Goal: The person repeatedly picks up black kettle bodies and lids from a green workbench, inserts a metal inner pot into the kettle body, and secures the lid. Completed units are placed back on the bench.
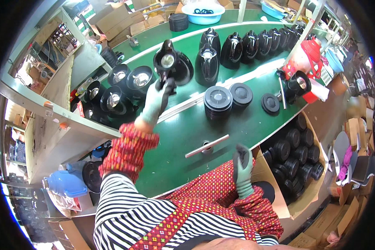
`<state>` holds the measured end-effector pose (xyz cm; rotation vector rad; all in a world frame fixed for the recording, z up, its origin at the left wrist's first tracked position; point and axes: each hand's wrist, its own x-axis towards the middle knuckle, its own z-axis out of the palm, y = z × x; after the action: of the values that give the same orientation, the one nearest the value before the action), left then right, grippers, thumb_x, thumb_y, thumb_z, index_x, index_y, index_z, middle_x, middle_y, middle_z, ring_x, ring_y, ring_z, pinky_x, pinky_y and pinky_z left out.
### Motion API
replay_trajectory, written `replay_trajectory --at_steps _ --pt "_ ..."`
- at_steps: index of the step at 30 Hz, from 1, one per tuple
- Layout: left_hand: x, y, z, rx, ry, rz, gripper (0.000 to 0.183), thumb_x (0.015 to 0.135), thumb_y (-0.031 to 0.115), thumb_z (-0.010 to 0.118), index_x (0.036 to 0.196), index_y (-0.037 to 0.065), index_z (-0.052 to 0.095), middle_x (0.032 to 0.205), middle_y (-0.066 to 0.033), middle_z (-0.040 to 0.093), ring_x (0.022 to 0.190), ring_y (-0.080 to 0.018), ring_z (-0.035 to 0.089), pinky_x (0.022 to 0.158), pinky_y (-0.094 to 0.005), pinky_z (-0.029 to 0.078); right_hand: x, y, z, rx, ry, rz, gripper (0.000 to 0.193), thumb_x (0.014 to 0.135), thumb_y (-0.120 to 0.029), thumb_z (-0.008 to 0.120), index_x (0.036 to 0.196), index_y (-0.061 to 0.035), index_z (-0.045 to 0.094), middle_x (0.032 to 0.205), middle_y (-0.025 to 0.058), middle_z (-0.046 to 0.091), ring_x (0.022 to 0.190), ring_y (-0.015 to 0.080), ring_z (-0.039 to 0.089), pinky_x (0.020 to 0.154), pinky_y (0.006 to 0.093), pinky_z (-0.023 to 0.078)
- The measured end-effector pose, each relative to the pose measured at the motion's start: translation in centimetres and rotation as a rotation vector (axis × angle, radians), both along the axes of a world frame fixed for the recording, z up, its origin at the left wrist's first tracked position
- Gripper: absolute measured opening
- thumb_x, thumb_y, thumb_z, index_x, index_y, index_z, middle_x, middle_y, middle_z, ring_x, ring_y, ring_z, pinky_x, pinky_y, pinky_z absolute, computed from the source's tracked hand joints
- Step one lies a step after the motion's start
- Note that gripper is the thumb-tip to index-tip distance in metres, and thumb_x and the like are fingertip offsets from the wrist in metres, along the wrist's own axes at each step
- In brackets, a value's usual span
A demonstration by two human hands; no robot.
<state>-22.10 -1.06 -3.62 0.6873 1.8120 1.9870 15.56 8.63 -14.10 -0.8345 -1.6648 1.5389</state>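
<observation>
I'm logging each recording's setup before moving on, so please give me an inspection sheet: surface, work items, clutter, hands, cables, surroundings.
Surface: green worktop, curving at the rim of this fisheye view.
Work items: black jug in hand; row of black jugs; stacked black discs.
Clutter: red jug and pale blue basin on the bench.
Hands: left hand, gloved, fingers around the jug's handle; right hand, gloved, near the carton, grip unclear.
Cables: nothing seen for certain.
Surroundings: open carton of black round parts; cardboard boxes beyond the bench.
</observation>
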Motion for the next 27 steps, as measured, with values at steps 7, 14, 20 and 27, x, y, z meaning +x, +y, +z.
replay_trajectory --at_steps 7,14,20,27 --pt "-16.7 13.5 -9.5 -0.257 0.016 0.246 0.039 0.097 0.042 0.077 0.107 0.004 0.078 0.085 -0.0044 0.075 0.066 -0.0146 0.068 0.057 -0.0331 0.058 0.7 -0.1 0.4 0.376 -0.259 0.132 0.044 0.091 -0.006 0.071 0.134 0.0021 0.062 0.129 0.0185 0.065 0.115 0.0332 0.064 0.101 0.0415 0.052" --pt "-13.4 15.8 -7.7 -0.577 0.202 0.301 0.070 0.089 0.054 0.081 0.133 0.003 0.064 0.101 -0.0123 0.075 0.087 -0.0248 0.074 0.078 -0.0380 0.059 0.7 0.4 -0.8 0.351 -0.291 0.083 0.031 0.098 -0.007 0.066 0.127 0.0037 0.065 0.123 0.0148 0.068 0.111 0.0266 0.066 0.099 0.0369 0.052" --pt "-6.3 1.7 -4.2 -0.780 0.937 0.377 0.099 0.086 0.046 0.081 0.161 0.003 0.033 0.163 -0.0299 0.036 0.145 -0.0418 0.048 0.111 -0.0440 0.052 0.1 0.1 -0.3 0.369 -0.305 0.115 0.034 0.093 -0.005 0.071 0.125 0.0028 0.066 0.122 0.0189 0.069 0.111 0.0351 0.067 0.096 0.0419 0.054" --pt "-9.5 -7.5 -7.2 -0.857 0.842 0.505 0.055 0.084 0.035 0.085 0.123 0.006 0.059 0.151 -0.0122 0.054 0.101 -0.0404 0.073 0.081 -0.0488 0.059 0.2 0.0 -1.1 0.368 -0.263 0.167 0.038 0.092 -0.004 0.071 0.128 0.0018 0.065 0.124 0.0182 0.069 0.111 0.0324 0.067 0.095 0.0388 0.055"
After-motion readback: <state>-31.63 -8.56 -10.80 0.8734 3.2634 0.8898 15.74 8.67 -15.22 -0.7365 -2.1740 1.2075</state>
